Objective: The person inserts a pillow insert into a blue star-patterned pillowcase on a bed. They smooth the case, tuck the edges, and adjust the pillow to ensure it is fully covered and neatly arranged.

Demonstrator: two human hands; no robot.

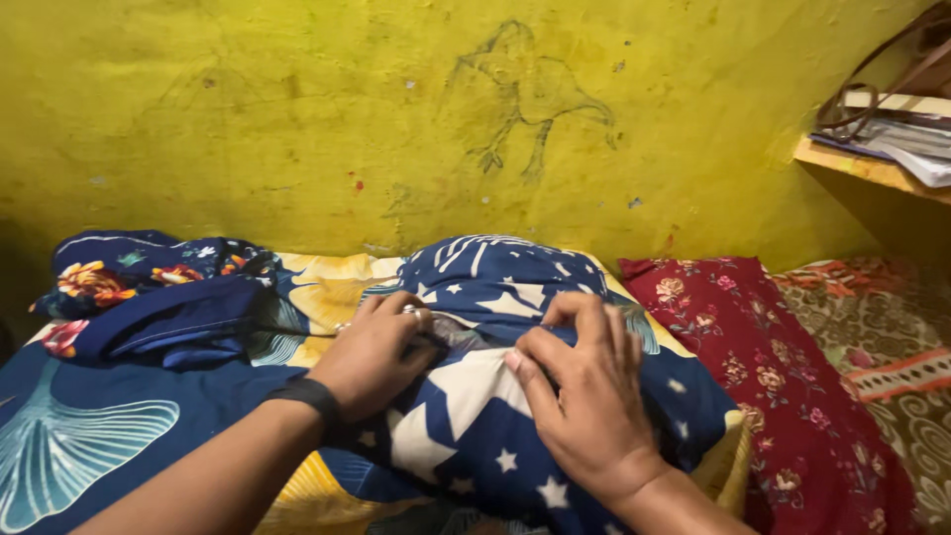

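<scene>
Hidden and cut off

Your left hand (371, 357) buries its fingertips in the star-print pillow (495, 396) folds; both forearms leave the bottom edge; the shelf (872, 163) runs off right.

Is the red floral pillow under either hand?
No: both the left hand and right hand press the navy star-print pillow; the red floral pillow lies apart.

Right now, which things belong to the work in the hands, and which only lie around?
In hand:
- left hand
- right hand
- navy star-printed pillow

Lying about:
- crumpled dark floral cloth
- red floral pillow
- wooden wall shelf with papers
</scene>
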